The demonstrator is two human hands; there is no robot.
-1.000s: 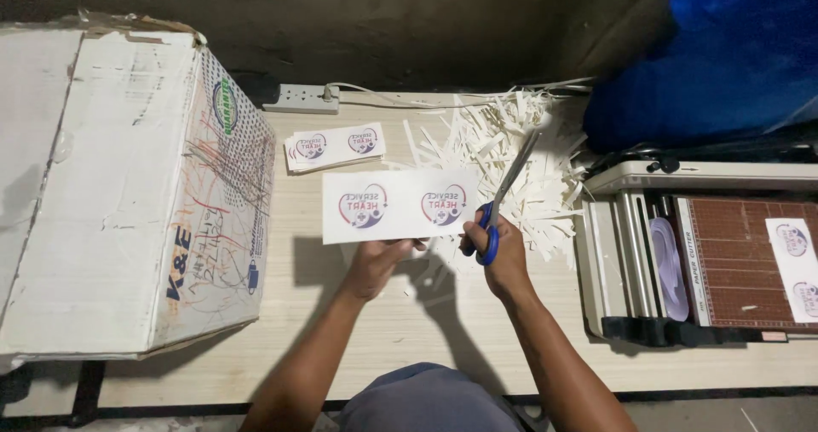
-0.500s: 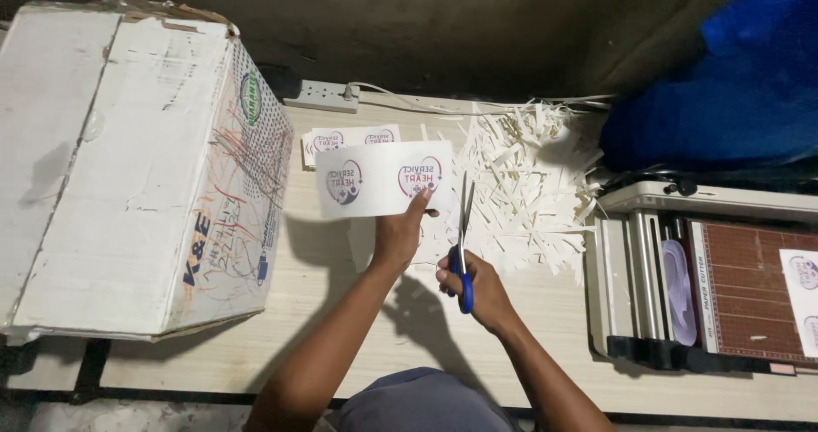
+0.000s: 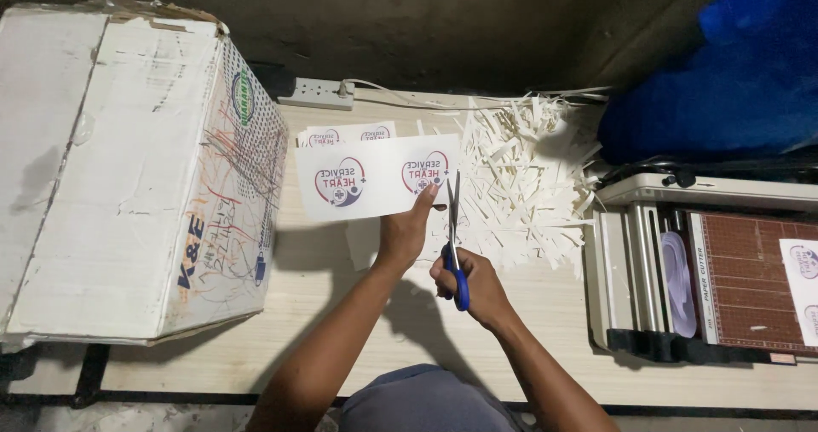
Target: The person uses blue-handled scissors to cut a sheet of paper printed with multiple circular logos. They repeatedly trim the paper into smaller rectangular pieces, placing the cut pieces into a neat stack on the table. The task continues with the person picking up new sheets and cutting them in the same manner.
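Head view: a person stands at a pale wooden counter, both bare arms reaching forward over it.
Left hand: pinches the near right edge of a white sheet, thumb on top, holding it lifted above the counter.
Sheet: a wide strip bearing two round printed logos side by side, lying roughly level, its right end just beside the scissor blades.
Right hand: clenched through the blue handles of the scissors, just right of and nearer than the left hand.
Scissors: blades point away from the person, close together, their tips at the sheet's right edge; whether they bite into the paper I cannot tell.
Second strip: another printed strip lies flat on the counter, partly hidden behind the held sheet.
Offcuts: a loose heap of thin white paper slivers, far and right of the hands.
Box: a large worn white carton at the left, scribbled on its side.
Cutter: a paper trimmer at the right edge, a printed sheet on its bed.
Power strip: at the far edge, cable trailing right.
Blue cloth: bunched at far right.
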